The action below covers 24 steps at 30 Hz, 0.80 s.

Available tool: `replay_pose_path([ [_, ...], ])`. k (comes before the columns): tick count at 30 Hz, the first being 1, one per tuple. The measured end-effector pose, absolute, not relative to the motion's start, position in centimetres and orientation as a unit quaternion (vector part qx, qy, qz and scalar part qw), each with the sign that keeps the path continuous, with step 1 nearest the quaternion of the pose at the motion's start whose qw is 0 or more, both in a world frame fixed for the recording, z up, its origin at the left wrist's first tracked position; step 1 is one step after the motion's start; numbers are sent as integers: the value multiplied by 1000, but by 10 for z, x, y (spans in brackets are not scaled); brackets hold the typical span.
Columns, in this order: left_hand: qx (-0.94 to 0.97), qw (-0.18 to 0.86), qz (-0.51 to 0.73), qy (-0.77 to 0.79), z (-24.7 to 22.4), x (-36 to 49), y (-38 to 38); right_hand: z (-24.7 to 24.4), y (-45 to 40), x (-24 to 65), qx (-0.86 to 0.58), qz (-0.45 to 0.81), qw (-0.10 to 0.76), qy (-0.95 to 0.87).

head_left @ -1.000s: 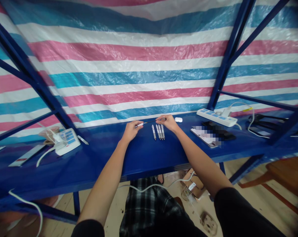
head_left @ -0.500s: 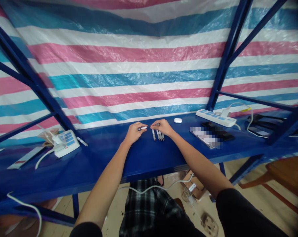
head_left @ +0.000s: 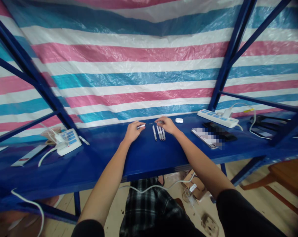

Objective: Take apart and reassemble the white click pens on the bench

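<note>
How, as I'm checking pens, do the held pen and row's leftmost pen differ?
The held pen spans the left hand and right hand; the leftmost pen lies on the table. The held pen runs sideways, the leftmost pen front to back. The held pen seems in parts; the leftmost pen looks whole. Both show white.

A white pen barrel (head_left: pixel 141 126) is held sideways, a thin dark rod (head_left: pixel 149 123) roughly in line with it. Nearby, four pale pens (head_left: pixel 159 133) lie almost parallel, the leftmost slightly apart.

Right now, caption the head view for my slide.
Hands holding pen parts near four pens on a blue table.
</note>
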State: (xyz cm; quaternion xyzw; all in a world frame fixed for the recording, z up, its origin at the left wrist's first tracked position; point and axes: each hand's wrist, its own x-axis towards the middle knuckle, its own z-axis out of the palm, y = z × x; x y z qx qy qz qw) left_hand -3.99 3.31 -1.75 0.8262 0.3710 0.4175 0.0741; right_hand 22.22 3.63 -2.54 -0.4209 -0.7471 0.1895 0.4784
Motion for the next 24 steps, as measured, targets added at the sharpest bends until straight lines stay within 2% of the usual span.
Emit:
replay_pose_path([
  [5, 831, 78, 411, 366, -18, -39, 32, -27, 37, 221, -431, 194, 499, -726],
  [13, 835, 85, 402, 367, -17, -37, 31, -24, 32, 216, -428, 179, 468, -752],
  [24, 831, 91, 399, 376, -16, -36, 29, -23, 30, 216, -430, 193, 470, -746],
])
